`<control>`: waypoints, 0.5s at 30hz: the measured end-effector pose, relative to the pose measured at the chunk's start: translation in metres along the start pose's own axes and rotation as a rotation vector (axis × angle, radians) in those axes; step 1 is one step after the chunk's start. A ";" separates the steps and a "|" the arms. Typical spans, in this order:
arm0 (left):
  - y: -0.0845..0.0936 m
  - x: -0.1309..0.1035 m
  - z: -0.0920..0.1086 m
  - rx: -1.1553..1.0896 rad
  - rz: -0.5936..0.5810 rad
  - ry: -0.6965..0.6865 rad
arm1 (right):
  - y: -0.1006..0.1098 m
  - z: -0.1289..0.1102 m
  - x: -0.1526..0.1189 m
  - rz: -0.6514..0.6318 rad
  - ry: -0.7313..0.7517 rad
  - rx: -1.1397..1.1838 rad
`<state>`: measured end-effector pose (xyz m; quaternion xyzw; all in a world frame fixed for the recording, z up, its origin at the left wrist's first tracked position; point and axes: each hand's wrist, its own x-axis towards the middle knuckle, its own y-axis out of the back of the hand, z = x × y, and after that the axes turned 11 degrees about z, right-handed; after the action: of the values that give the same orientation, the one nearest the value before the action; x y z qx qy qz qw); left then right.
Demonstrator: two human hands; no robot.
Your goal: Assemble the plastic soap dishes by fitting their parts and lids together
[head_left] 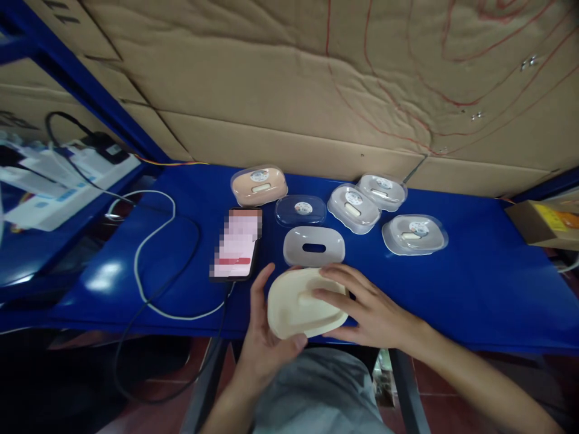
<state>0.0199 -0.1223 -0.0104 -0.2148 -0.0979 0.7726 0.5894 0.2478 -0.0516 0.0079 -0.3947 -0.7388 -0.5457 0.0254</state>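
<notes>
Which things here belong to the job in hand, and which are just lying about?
Likely part of the job:
cream dish, being held
pale slotted tray
clear lid
lidded peach container
three lidded white containers

Apparently just lying about:
phone
white cable
power strip
cardboard box

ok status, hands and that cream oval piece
Left hand holding left side. Right hand at right side. Cream oval piece off table. Pale grey slotted oval shell just beyond.

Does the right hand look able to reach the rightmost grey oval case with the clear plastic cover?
Likely yes: only blue tabletop lies between that case and the right hand, which must first leave the cream oval dish in the left hand.
</notes>
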 end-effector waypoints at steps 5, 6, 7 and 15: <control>-0.006 -0.010 0.008 -0.250 0.261 0.556 | 0.013 0.017 0.017 -0.009 0.008 0.069; -0.004 -0.010 0.012 -0.278 0.284 0.608 | 0.013 0.023 0.021 0.001 -0.024 0.060; -0.001 -0.010 0.017 -0.313 0.313 0.643 | 0.013 0.029 0.023 0.011 -0.056 0.028; 0.014 0.003 0.020 -0.670 0.218 0.714 | 0.000 0.044 0.023 0.133 -0.079 -0.212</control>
<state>-0.0020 -0.1218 0.0008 -0.6523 -0.1099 0.6340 0.4006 0.2491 -0.0025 0.0006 -0.4646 -0.6496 -0.6018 -0.0093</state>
